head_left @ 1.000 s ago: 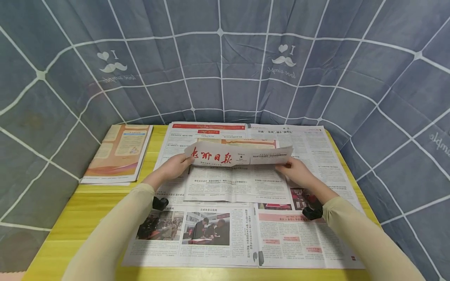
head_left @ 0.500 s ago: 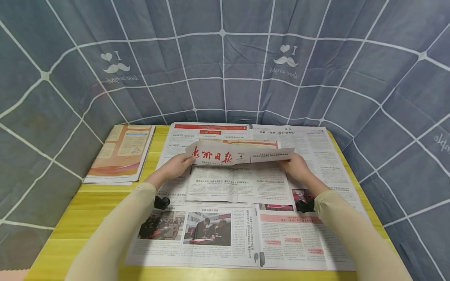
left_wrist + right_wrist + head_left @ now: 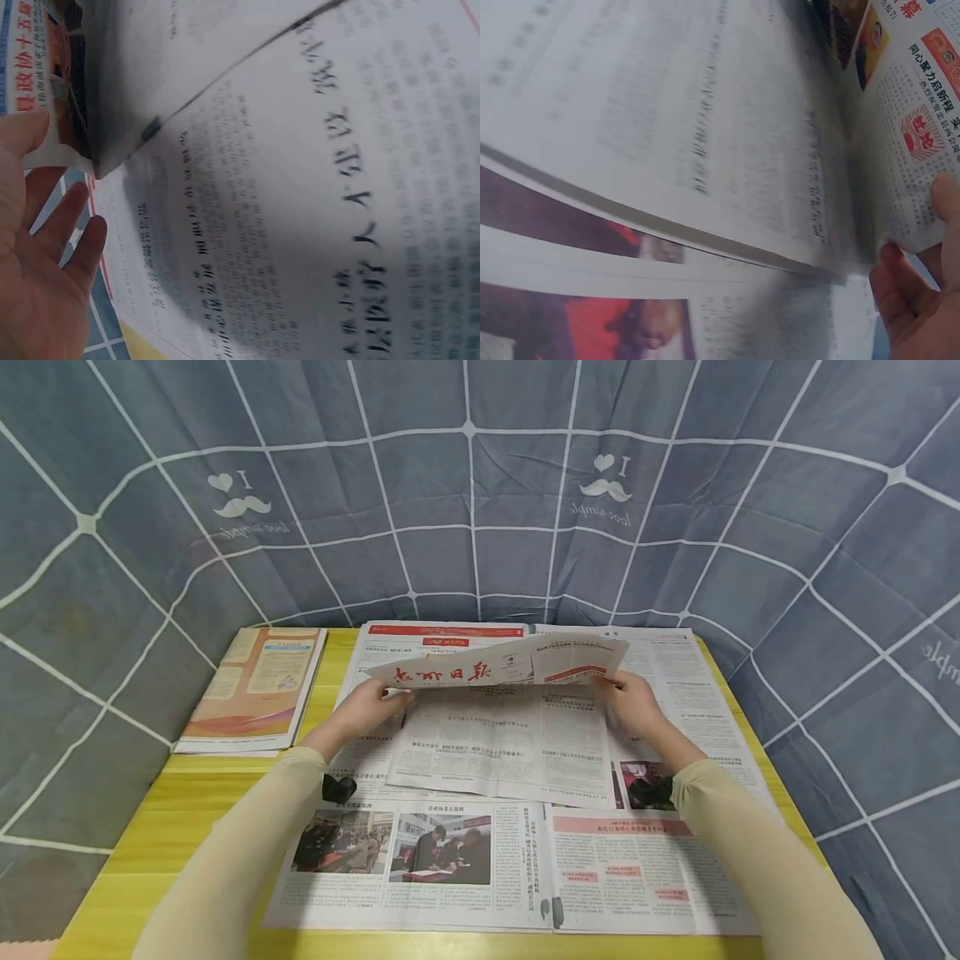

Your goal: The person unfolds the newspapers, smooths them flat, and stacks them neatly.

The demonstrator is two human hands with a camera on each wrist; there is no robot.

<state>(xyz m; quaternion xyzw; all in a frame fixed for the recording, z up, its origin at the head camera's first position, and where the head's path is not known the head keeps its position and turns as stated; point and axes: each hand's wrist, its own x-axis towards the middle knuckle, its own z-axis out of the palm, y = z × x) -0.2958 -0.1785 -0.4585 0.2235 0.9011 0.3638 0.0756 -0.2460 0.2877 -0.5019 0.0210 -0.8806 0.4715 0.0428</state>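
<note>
Toward the far edge of the yellow wood-look desk [image 3: 195,802], left hand [image 3: 367,710] and right hand [image 3: 639,708] both pinch the white paper newspaper [image 3: 495,727], partly folded, its red-titled flap [image 3: 517,664] not yet flat.

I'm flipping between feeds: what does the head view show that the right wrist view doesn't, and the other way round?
Only the head view: the left hand, the red masthead on the held newspaper, the orange-covered stack and the yellow table.

Only the right wrist view: a readable red sunburst emblem printed on the page by the thumb.

Both: the right hand pinching the held newspaper's edge, and the spread newspaper beneath, with photos printed on it.
</note>
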